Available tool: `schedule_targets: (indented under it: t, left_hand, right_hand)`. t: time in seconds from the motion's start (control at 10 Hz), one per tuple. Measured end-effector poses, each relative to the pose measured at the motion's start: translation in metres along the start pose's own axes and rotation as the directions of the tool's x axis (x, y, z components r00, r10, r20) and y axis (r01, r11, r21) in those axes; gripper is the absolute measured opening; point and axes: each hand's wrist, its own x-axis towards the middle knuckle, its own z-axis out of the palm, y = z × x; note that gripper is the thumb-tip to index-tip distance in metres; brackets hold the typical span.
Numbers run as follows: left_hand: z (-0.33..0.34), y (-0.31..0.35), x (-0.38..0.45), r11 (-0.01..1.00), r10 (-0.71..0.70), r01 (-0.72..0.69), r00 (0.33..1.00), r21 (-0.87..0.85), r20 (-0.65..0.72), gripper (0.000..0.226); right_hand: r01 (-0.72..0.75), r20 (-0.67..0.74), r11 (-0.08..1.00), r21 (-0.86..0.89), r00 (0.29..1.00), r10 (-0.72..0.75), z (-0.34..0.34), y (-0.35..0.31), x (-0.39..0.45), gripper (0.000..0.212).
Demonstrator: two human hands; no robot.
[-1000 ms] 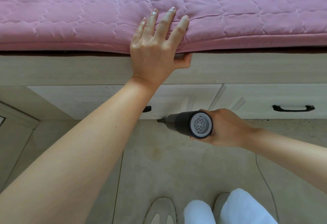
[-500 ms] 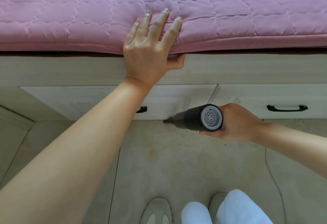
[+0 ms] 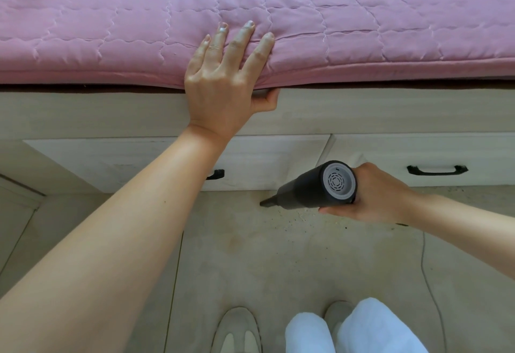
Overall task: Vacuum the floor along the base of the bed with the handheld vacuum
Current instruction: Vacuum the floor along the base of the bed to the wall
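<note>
R hand (image 3: 373,193) wraps round the rear of the handheld vacuum (image 3: 315,188), which sits low, below and right of the L hand (image 3: 225,79). Its nozzle points left at the floor (image 3: 250,255) right by the bed base (image 3: 362,112), under the drawer fronts. L hand lies flat w/ fingers spread on the pink mattress pad (image 3: 362,23) at its front edge, thumb tucked under. Dark specks on floor near the nozzle.

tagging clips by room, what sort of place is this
Most likely a home bedroom: a pink quilted mattress pad lies on a pale wooden bed base with storage drawers, above a beige tiled floor.
</note>
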Motion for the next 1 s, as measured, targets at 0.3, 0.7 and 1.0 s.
schedule_targets:
  t: [0.3,0.7,1.0]
  left_hand:
    - [0.001,0.000,-0.001,1.000,-0.005,0.005,1.000,0.002,-0.011,0.058]
    - [-0.008,0.004,0.007,1.000,-0.031,0.031,0.997,-0.003,0.067,0.055]
    - [-0.015,0.025,0.021,1.000,-0.028,0.029,0.974,0.000,0.225,0.071]
  right_hand:
    - [0.026,0.090,0.995,0.095,0.995,-0.035,-0.011,-0.001,-0.018,0.035]
    - [0.038,0.048,0.999,-0.029,0.998,-0.036,-0.011,-0.005,-0.013,0.036]
    - [0.039,0.146,0.993,0.109,0.988,-0.055,-0.022,0.000,-0.023,0.033]
